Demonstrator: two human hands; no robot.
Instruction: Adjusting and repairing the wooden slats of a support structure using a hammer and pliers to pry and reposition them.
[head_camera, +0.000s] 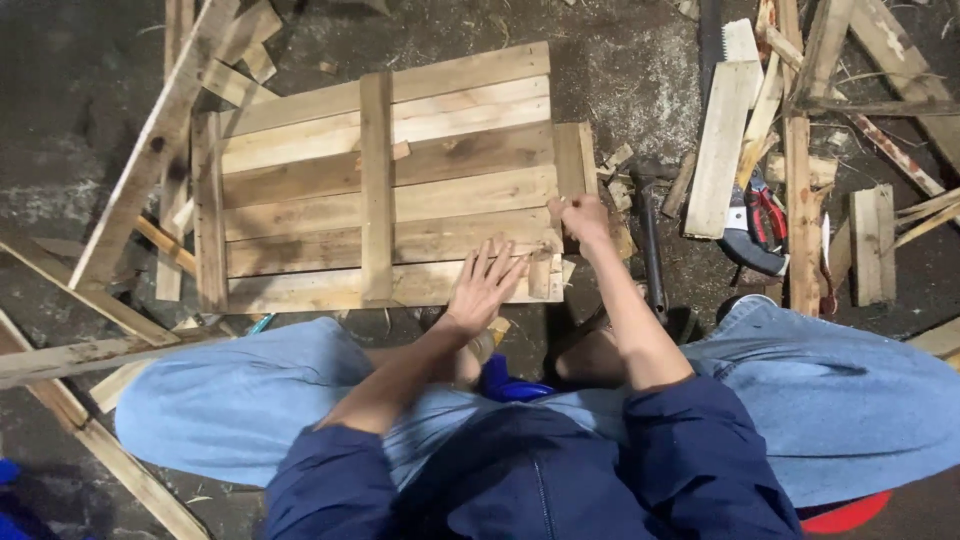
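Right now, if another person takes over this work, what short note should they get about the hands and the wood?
Left hand: flat, fingers spread, pressing the near edge of the wooden panel.
Right hand: closed at the panel's right near corner, by the end batten; what it pinches is too small to tell.
Hammer lies on the floor to the right, pliers further right.
Done: slats lie on three cross battens.
Left: the right end batten, probably.

The dark, dusty floor (640, 70) carries a flat panel of wooden boards (400, 190) in the middle. Loose planks (150, 150) lie at its left, and more planks (720, 140) and scraps at its right. A hammer (650, 240) lies just beside the panel, with pliers (768, 212) near the right-hand planks.
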